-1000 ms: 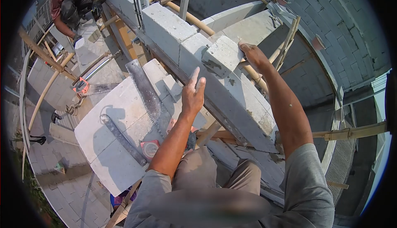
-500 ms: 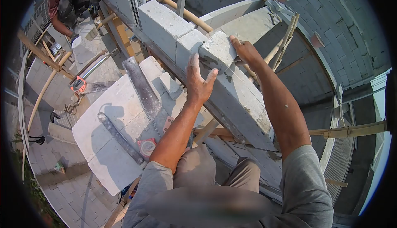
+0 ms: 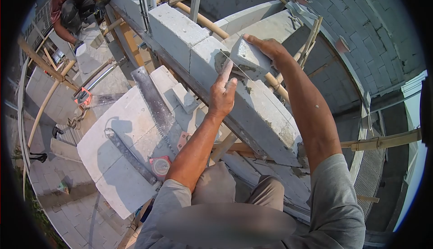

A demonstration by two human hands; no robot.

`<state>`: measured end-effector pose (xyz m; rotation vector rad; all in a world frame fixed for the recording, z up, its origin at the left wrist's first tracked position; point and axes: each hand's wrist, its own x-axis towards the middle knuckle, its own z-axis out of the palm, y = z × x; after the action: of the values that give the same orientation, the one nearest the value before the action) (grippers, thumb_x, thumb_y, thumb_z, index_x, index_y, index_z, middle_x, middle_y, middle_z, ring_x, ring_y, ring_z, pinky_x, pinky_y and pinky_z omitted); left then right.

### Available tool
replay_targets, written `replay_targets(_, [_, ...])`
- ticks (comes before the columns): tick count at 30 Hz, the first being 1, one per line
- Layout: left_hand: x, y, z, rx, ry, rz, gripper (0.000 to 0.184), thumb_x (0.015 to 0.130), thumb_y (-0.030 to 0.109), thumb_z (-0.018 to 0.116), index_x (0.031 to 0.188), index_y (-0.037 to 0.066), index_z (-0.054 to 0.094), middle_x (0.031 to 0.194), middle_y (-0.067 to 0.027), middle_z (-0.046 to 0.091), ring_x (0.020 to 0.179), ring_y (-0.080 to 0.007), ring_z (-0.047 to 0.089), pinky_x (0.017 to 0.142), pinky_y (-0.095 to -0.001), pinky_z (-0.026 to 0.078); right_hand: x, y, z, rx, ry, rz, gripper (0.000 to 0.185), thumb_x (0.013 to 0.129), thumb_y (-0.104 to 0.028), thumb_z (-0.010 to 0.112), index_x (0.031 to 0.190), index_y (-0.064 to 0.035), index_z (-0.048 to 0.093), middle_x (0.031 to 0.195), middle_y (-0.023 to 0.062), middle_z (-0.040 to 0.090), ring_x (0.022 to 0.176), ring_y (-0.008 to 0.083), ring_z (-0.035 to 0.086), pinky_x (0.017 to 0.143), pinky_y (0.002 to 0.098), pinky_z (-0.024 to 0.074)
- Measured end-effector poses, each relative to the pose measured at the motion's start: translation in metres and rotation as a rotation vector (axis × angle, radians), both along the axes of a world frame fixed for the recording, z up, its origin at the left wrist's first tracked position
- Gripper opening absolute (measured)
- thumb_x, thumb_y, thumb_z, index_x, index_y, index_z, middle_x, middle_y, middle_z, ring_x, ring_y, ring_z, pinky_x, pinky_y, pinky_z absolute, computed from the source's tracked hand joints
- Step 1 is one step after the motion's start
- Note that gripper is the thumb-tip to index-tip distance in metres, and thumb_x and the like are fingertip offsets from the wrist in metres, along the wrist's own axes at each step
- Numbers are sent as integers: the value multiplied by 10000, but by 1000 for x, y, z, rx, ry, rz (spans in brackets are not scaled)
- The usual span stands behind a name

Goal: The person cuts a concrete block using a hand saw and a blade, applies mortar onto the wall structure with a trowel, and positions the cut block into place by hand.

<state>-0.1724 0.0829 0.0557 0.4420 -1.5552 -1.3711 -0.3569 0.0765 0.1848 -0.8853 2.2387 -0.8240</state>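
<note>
A low wall of pale lightweight blocks (image 3: 275, 113) runs diagonally in front of me. My right hand (image 3: 269, 50) grips a small cut block piece (image 3: 249, 55) by its far side, holding it tilted at a gap in the top course. Beside that piece, grey mortar (image 3: 220, 60) shows on the end of the neighbouring block (image 3: 205, 50). My left hand (image 3: 222, 96) has its fingers stretched out, fingertips at the wall's near edge close to the mortar; it holds nothing. A thin string line crosses near the fingertips.
Left of the wall, a block platform (image 3: 103, 158) carries a handsaw (image 3: 155, 102), a curved metal bar (image 3: 128, 152), a tape measure (image 3: 160, 165) and a block offcut (image 3: 184, 96). Another person (image 3: 74, 5) crouches at upper left. Bamboo poles (image 3: 198, 18) run behind the wall.
The small block piece has tilted and shifted right, away from the neighbouring block, exposing mortar. My left hand has turned, its fingers now pointing toward the gap.
</note>
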Motion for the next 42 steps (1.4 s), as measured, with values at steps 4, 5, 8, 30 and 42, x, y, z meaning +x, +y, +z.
replay_targets(4, [3, -3, -7, -58, -23, 12, 524, 955, 185, 478, 1422, -44, 410, 1459, -258, 415, 1375, -364, 388, 1122, -385, 310, 2, -4, 3, 46, -15, -2, 920, 645, -691, 763, 1078, 114, 654, 1018, 298, 660, 940, 405, 675, 825, 460, 536])
replay_targets(5, [2, -3, -4, -109, -5, 19, 510, 955, 171, 474, 1417, -38, 422, 1457, -248, 424, 1374, -357, 393, 1121, -385, 311, 2, -5, 4, 79, -20, 27, 922, 646, -683, 763, 1119, 98, 638, 1039, 299, 651, 951, 408, 673, 832, 457, 535])
replay_targets(8, [-2, 2, 2, -213, 13, 21, 476, 954, 139, 460, 1401, -25, 452, 1445, -222, 452, 1366, -343, 409, 1119, -387, 316, 4, -5, 12, 128, -4, 107, 929, 646, -661, 766, 1200, 66, 602, 1072, 305, 635, 959, 409, 672, 836, 446, 542])
replay_targets(30, [38, 1, -23, 246, -70, 207, 455, 961, 154, 505, 1353, -75, 476, 1339, -218, 544, 1263, -273, 509, 1061, -345, 379, 67, -18, 4, -89, 991, 659, 513, 886, -374, 665, 1280, -56, 582, 1121, 179, 635, 1033, 336, 620, 893, 406, 522])
replay_targets(42, [19, 1, -26, -168, -305, 347, 1080, 751, 447, 798, 1498, -16, 172, 1491, -304, 284, 1386, -431, 310, 1139, -494, 263, 34, 5, 4, -7, 484, 366, 555, 884, -474, 639, 1129, 22, 677, 1007, 255, 686, 970, 343, 677, 877, 418, 505])
